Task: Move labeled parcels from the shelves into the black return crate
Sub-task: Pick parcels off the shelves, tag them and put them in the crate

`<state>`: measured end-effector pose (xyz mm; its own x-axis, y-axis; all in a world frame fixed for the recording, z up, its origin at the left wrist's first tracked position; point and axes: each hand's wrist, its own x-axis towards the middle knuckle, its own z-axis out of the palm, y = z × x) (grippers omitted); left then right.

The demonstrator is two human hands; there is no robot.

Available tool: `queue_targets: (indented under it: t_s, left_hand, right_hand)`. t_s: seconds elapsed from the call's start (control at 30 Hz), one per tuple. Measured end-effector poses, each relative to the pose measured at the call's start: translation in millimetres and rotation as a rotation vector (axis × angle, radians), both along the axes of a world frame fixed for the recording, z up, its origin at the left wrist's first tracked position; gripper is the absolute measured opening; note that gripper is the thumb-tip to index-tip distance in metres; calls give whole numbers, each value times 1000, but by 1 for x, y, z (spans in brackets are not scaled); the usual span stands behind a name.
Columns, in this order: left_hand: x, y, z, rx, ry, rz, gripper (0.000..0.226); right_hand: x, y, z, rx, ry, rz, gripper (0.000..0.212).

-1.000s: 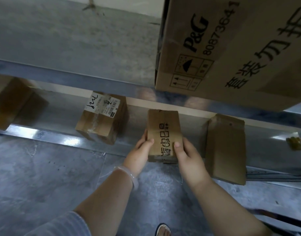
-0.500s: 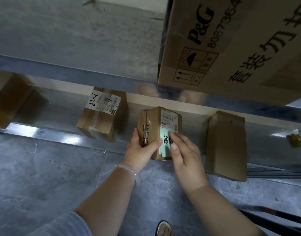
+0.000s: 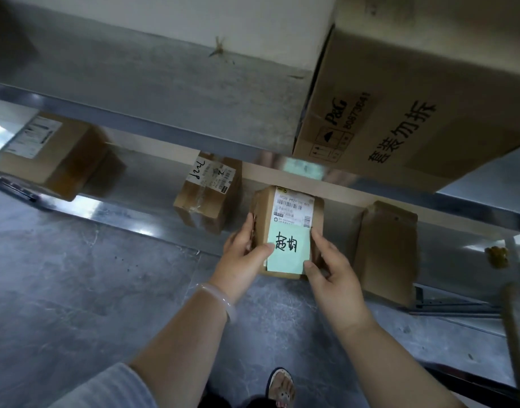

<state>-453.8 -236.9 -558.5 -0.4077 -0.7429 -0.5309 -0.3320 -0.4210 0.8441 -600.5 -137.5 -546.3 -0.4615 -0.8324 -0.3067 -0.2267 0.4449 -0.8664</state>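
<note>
Parcel (image 3: 291, 213) turned label-up since earlier, green handwritten note (image 3: 288, 251) showing; left grip (image 3: 242, 257), right grip (image 3: 332, 275) clasp it; carton (image 3: 414, 113) reads P&G.

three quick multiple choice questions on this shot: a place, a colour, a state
1. Where is the P&G carton?
A) on the floor
B) on the shelf above the held parcel, to its right
C) in a crate

2. The handwritten note on that parcel is:
A) pink
B) yellow
C) green

3. The parcel is:
A) gripped by both hands
B) lying untouched
C) gripped by one hand

Answers: 1 B, it sits on the upper level; 2 C, pale green paper; 3 A, left hand and right hand grip its sides.
</note>
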Motion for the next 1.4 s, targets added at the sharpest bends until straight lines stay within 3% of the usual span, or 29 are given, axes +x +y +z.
queue_targets:
  t_s: [0.33, 0.5, 0.63, 0.9, 1.13, 1.4]
  left_hand:
    - [99, 44, 123, -213, -8, 96, 94]
    - [167, 54, 185, -285, 107, 308, 90]
    - [235, 67, 226, -277, 200, 626, 84]
    - [404, 106, 294, -383, 273, 1104, 92]
    - [552, 157, 338, -555, 157, 1295, 75]
    - [652, 246, 349, -527, 49, 1686, 79]
  right_hand:
    - [77, 9, 111, -102, 85, 221, 58]
    - [137, -13, 169, -211, 39, 390, 56]
    - [196, -39, 216, -318, 61, 611, 53]
    - [382, -76, 305, -492, 112, 1098, 58]
    - [557, -57, 338, -649, 151, 1331, 66]
    - [713, -20, 349, -797, 113, 1642, 70]
